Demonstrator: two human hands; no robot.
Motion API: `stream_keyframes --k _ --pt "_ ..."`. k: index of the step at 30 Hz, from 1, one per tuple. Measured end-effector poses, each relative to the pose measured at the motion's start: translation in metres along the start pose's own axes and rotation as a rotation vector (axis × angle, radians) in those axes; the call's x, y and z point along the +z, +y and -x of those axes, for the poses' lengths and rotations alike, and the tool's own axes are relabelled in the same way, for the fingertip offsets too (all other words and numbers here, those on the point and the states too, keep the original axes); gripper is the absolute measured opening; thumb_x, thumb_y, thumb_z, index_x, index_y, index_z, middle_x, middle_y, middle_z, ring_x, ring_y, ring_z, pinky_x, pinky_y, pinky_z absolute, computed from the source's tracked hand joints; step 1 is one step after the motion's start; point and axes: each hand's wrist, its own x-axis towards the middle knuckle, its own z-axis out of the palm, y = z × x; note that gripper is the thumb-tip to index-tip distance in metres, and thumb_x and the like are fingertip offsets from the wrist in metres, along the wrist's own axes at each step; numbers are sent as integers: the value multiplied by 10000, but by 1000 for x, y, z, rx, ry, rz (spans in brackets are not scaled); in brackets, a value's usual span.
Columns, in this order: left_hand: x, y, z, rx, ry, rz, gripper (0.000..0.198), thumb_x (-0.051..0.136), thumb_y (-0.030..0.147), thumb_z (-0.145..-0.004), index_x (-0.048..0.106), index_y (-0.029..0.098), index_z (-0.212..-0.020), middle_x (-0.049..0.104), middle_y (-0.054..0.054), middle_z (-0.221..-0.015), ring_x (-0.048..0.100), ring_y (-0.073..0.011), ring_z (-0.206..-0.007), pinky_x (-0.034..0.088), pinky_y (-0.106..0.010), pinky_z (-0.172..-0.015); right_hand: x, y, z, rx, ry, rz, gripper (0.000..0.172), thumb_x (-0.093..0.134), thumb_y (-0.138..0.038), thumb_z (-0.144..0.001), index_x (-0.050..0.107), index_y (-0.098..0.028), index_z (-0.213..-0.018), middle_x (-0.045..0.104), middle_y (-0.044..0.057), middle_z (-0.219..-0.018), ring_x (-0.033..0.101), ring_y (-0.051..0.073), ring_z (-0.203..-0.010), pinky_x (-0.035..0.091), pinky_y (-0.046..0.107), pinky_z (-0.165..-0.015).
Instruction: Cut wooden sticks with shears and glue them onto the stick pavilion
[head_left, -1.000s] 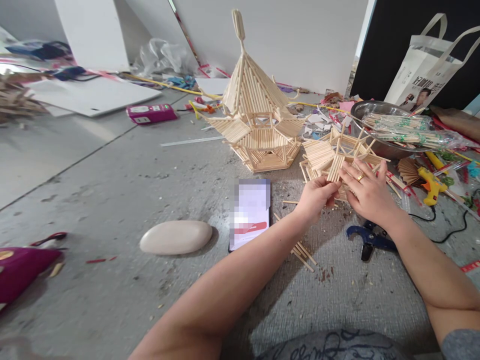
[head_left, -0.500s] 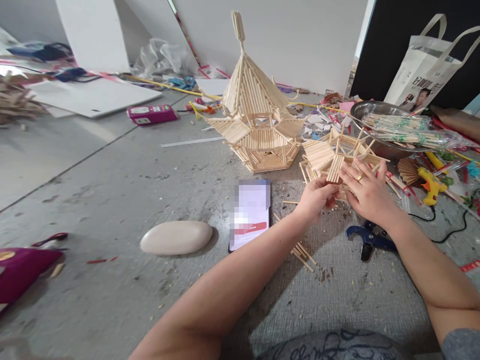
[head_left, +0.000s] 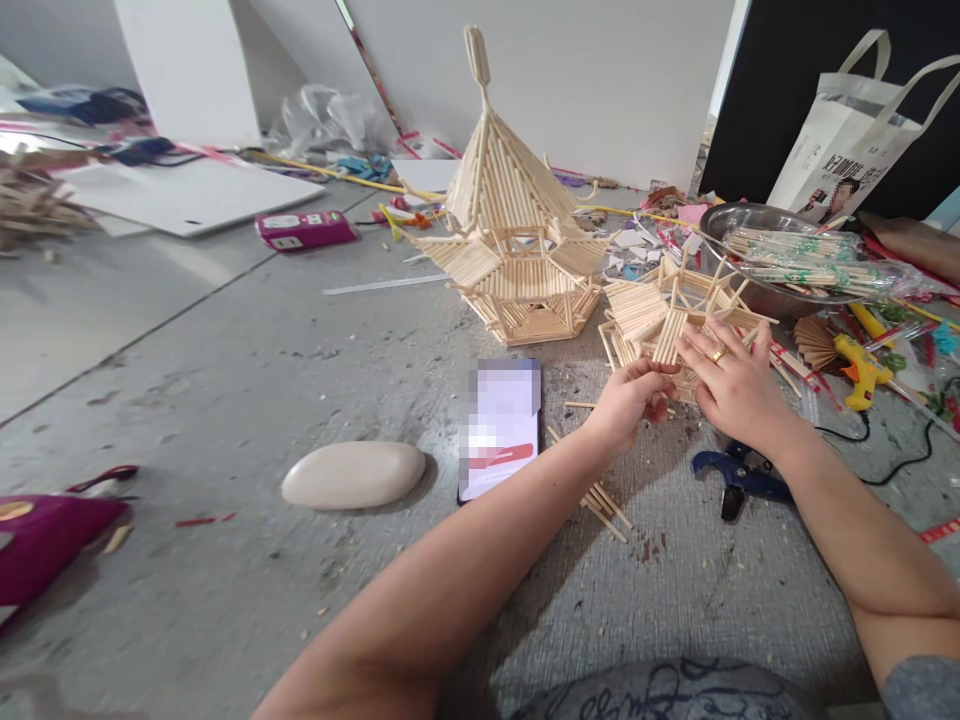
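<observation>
A half-built model of thin wooden sticks (head_left: 637, 308) stands on the floor, with slatted panels and an open frame of upright sticks. My left hand (head_left: 634, 398) is closed, thumb and fingertips pinched at the lower ends of its front panel. My right hand (head_left: 739, 385), wearing a ring, lies over the model's right side with fingers stretched out; their tips touch the panel sticks. Behind to the left rises a finished-looking stick pavilion (head_left: 517, 200) with a pointed roof. Loose sticks (head_left: 606, 510) are on the floor below my left forearm.
A phone (head_left: 501, 430) and a pale oval case (head_left: 354, 475) lie left of my arm. A blue cutter (head_left: 739, 480) rests by my right forearm. Farther right are a yellow glue gun (head_left: 859, 370) with a cord and a metal bowl (head_left: 757, 290) of bagged sticks.
My left fingers have shifted slightly at the panel's lower ends, showing more of the sticks. My right hand and the model stay almost in place.
</observation>
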Motion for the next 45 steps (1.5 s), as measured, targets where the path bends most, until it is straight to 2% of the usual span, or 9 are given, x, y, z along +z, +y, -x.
stream_keyframes --k 6,10,16,24,27,31,37,42,45 --pt "-2 4 1 -35 -15 -84 104 522 107 -682 534 135 -782 545 28 -541 408 -39 -323 257 -182 -336 1 0 0 3 4 0 439 353 -168 -831 424 -191 -1264 411 44 -1351 265 272 -1283 61 686 -956" --pt "0 4 -1 1 -41 -59 62 559 171 -702 528 135 -741 543 27 -558 415 -40 -336 262 -185 -336 1 0 0 2 5 -1 440 353 -162 -830 425 -185 -1263 418 44 -1346 273 276 -1279 73 690 -952" --pt "7 1 -5 48 -6 -22 241 617 329 -701 478 150 -618 500 44 -505 397 -32 -344 252 -183 -340 1 -1 0 2 14 -7 431 362 -168 -831 435 -180 -1256 431 51 -1337 284 279 -1274 69 692 -953" --pt "3 -5 -4 49 -27 -6 262 641 326 -677 470 148 -590 490 54 -467 380 -26 -338 244 -179 -349 -1 2 1 -14 68 -45 442 401 -163 -812 445 -212 -1250 470 52 -1308 326 277 -1251 69 665 -970" --pt "-1 -8 1 36 -87 -55 256 653 336 -665 495 143 -610 508 47 -481 380 -25 -346 252 -178 -358 -8 10 1 33 179 -109 407 434 -201 -813 476 -213 -1217 518 61 -1259 412 246 -1189 141 586 -1004" --pt "-2 -9 9 59 -189 -142 257 648 359 -670 523 138 -634 534 36 -510 398 -30 -380 290 -182 -392 -20 17 3 103 321 -271 324 474 -301 -822 551 -192 -1116 608 76 -1111 506 210 -1064 347 421 -933" --pt "2 -3 19 91 -292 -295 205 625 332 -696 571 134 -696 583 16 -593 445 -35 -443 350 -183 -444 -32 11 7 158 132 -548 213 473 -292 -834 620 -186 -946 672 35 -823 594 148 -724 447 292 -671" --pt "6 1 24 214 -249 -366 159 600 298 -717 595 140 -739 597 8 -629 461 -37 -481 393 -174 -473 -40 1 9 120 2 -605 157 499 -285 -819 626 -192 -823 661 14 -769 579 135 -713 432 280 -672" --pt "5 -2 24 276 -184 -466 149 576 287 -737 591 139 -729 591 12 -597 455 -35 -460 383 -168 -451 -52 9 11 134 -11 -605 207 517 -320 -804 620 -196 -933 662 23 -833 582 135 -731 437 282 -692"
